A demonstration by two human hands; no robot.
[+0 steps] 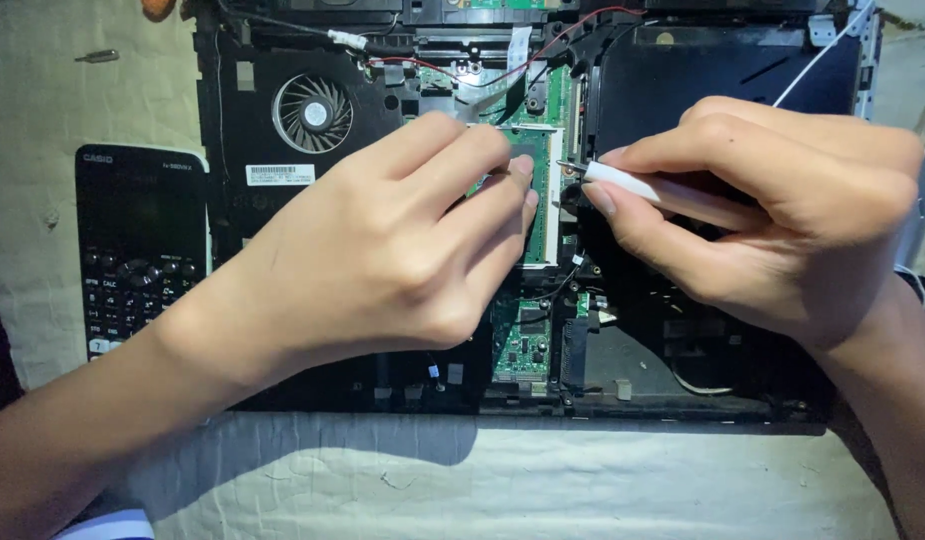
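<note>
A laptop (pixel 282 250) lies upside down on a pale cloth (pixel 582 480), and its bottom cover is already off, so all the insides show. I see a round fan (pixel 313 112) near the top left, a red wire (pixel 542 50) and a white wire (pixel 812 65) up top, and green boards down the middle. The person's left hand (pixel 382 250) rests flat over the middle, with its fingertips (pixel 517 170) pressing on a small green memory card (pixel 537 200) that sits in a white slot. That hand grips nothing; it only pushes down on the card. The right hand (pixel 782 210) is curled tight around a thin white tool (pixel 662 195), held like a pen. The metal tip of the tool touches the right edge of the slot, just beside the card. So the opening part looks done, I think, and the card part is in the middle of being worked on. The card is in its slot now, lying almost flat, and I cannot tell if it is locked in or loose. A black calculator (pixel 140 250) lies on the cloth just to the left of the laptop. A small metal bit (pixel 97 56) lies far up in the left corner.
</note>
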